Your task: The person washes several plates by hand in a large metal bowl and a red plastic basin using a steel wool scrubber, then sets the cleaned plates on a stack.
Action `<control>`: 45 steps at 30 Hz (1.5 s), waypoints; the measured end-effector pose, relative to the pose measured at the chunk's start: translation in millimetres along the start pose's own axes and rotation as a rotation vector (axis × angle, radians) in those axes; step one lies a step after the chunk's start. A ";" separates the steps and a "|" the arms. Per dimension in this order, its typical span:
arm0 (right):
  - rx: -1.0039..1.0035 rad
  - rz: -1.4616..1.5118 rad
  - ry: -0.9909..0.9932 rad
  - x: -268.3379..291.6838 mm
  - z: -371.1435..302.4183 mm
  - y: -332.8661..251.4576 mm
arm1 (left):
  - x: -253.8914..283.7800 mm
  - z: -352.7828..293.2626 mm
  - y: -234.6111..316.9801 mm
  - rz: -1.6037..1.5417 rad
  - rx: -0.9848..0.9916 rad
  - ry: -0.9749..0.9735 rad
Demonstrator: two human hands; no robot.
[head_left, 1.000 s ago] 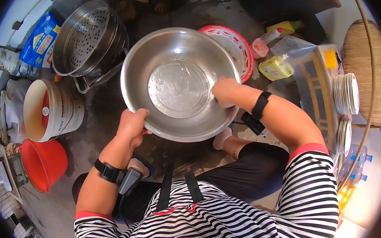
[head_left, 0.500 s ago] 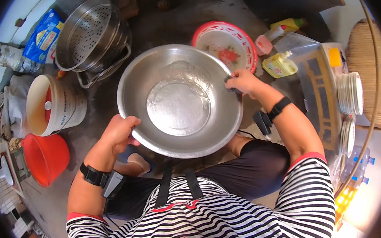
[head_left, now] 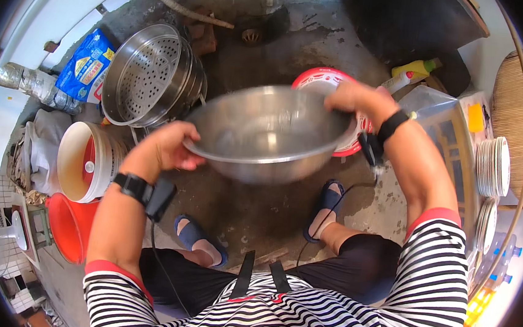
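A wide stainless steel basin [head_left: 267, 130] hangs in the air before me, tilted and slightly blurred. My left hand [head_left: 173, 147] is closed on its left rim, thumb above the edge and fingers beneath. At the right rim, my right hand [head_left: 352, 102] grips the far side with fingers curled over the edge. Whether a dark pad is still under those fingers, I cannot tell. Partly covered by the steel basin and my right hand, a red-rimmed enamel basin [head_left: 319, 76] rests on the floor. Both wrists wear dark straps with small devices.
At left stand a steamer pot [head_left: 145, 74] with a perforated insert, a blue packet [head_left: 86, 67], a white bucket [head_left: 83, 168] and a red bucket [head_left: 69, 228]. Right, stacked plates [head_left: 493, 166] sit beside a plastic-covered box [head_left: 442, 135]; a yellow bottle [head_left: 413, 68] lies farther back.
The steel basin has risen off its low place near my legs and tipped, its outer wall now showing. Both hands went up with it. My view has shifted, uncovering my slippered feet.
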State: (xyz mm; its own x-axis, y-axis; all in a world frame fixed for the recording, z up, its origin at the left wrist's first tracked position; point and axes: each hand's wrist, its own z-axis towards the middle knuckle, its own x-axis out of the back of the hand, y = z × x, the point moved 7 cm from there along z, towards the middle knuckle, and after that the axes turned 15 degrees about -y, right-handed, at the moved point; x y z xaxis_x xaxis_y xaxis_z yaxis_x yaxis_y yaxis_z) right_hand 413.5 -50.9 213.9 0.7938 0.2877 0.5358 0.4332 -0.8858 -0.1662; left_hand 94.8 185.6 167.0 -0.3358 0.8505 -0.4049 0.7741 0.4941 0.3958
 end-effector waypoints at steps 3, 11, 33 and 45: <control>0.030 0.104 0.145 73.9 -28.5 -28.5 | -6.1 -23.5 58.0 0.101 -0.093 0.092; 0.069 -0.018 0.051 -11.3 -20.6 6.5 | -17.5 10.8 -36.1 -0.082 -0.076 -0.073; 0.717 -0.083 0.535 -64.9 -70.9 -121.8 | -33.2 -96.7 -103.0 0.185 -0.156 0.180; 0.484 -1.054 -0.097 -256.5 -0.2 -91.0 | -24.7 -99.6 -107.3 0.290 -0.151 0.197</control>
State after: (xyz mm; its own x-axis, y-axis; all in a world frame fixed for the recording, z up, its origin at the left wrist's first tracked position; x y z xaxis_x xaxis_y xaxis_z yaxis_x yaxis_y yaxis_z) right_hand 170.3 -44.2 91.8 -0.0367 0.8441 0.5349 0.9993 0.0346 0.0140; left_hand -33.5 129.5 216.6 -0.2226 0.9700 -0.0981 0.7690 0.2365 0.5939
